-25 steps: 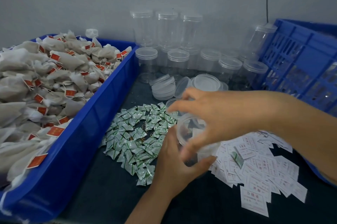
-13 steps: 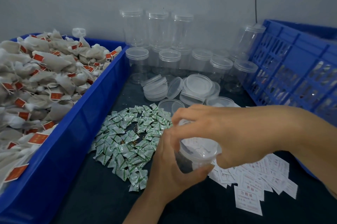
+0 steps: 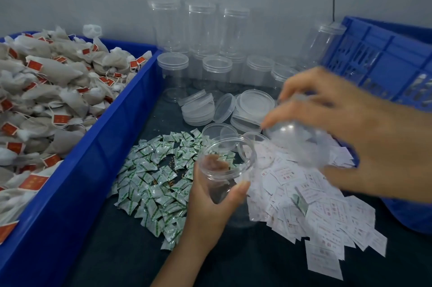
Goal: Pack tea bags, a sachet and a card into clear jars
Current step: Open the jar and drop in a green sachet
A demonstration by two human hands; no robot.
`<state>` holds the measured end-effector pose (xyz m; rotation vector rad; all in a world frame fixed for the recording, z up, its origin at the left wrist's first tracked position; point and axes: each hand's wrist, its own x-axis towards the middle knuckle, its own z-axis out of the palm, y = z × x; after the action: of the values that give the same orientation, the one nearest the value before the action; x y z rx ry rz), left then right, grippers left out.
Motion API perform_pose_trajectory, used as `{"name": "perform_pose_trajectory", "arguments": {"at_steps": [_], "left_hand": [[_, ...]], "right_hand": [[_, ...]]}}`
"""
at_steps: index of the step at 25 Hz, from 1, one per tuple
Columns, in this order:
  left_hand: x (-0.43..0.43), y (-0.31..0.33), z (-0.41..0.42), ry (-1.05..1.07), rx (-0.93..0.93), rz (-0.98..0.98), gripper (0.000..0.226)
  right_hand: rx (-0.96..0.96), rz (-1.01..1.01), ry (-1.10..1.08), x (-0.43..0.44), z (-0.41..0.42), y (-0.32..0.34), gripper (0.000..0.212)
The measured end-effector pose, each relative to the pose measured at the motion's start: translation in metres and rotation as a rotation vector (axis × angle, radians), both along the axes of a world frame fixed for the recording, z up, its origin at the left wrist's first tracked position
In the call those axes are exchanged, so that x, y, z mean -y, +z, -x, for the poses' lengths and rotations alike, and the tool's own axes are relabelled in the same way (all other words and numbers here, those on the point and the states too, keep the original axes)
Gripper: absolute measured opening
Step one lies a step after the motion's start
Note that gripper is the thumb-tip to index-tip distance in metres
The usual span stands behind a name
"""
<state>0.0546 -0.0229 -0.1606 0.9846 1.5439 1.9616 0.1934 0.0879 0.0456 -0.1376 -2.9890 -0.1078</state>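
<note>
Left hand (image 3: 210,207) grips the open jar (image 3: 224,160), sitting between sachets (image 3: 152,183) and cards (image 3: 315,205). Right hand (image 3: 364,132) pinches a blurry lid (image 3: 294,139) right by the crate (image 3: 385,57).

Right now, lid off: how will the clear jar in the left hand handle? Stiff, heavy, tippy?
Probably light: the jar looks like thin clear plastic with nothing visible inside. Likely stiff enough: the left hand wraps it without visible denting. It is round and fairly tall, so it may roll or tip if pushed.
</note>
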Motion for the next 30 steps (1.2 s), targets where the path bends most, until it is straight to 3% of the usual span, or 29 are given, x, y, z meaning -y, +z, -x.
{"name": "perform_pose_trajectory", "arguments": {"at_steps": [1,3,6,9,11,14,18,19,21,23,24,26,28,30], "left_hand": [[0.0,0.001,0.0,0.004,-0.014,-0.002,0.059],[0.002,0.003,-0.002,-0.025,-0.072,0.03,0.057],[0.003,0.0,-0.004,-0.024,-0.113,0.048,0.065],[0.004,-0.004,-0.003,-0.037,-0.165,0.083,0.075],[0.006,-0.004,-0.004,-0.046,-0.212,0.118,0.081],[0.005,-0.002,-0.006,-0.045,-0.294,0.129,0.085],[0.011,0.006,-0.01,-0.042,-0.225,0.106,0.113],[0.014,0.007,-0.011,-0.057,-0.236,0.104,0.123],[0.023,0.016,-0.013,-0.115,-0.276,0.121,0.135],[0.035,0.038,-0.013,-0.137,-0.34,0.2,0.14],[0.04,0.053,-0.011,-0.124,-0.408,0.245,0.138],[0.049,0.086,0.003,-0.023,-0.579,0.281,0.125],[0.053,0.12,0.034,0.135,-0.753,0.243,0.093],[0.049,0.148,0.08,0.28,-0.924,0.239,0.055]], "right_hand": [[-0.065,-0.009,-0.089,-0.02,-0.01,0.0,0.076],[-0.159,0.121,-0.361,-0.061,-0.016,-0.009,0.057],[-0.291,0.266,-0.745,-0.123,0.002,-0.062,0.04],[-0.319,0.572,-0.906,-0.146,0.013,-0.105,0.04],[-0.295,0.621,-0.857,-0.135,0.015,-0.12,0.045],[-0.451,0.659,-0.617,-0.079,0.002,-0.127,0.029],[-0.293,1.13,-0.304,0.005,-0.026,-0.149,0.085],[-0.289,1.19,-0.266,0.02,-0.025,-0.157,0.089],[-0.383,1.295,-0.283,0.043,-0.011,-0.168,0.097],[-0.511,1.397,-0.345,0.055,0.005,-0.176,0.132],[-0.571,1.403,-0.357,0.057,0.011,-0.183,0.136],[-0.612,1.32,-0.322,0.059,0.022,-0.195,0.116],[-0.604,1.266,-0.27,0.058,0.026,-0.208,0.104],[-0.628,1.237,-0.272,0.055,0.025,-0.218,0.105]]}}
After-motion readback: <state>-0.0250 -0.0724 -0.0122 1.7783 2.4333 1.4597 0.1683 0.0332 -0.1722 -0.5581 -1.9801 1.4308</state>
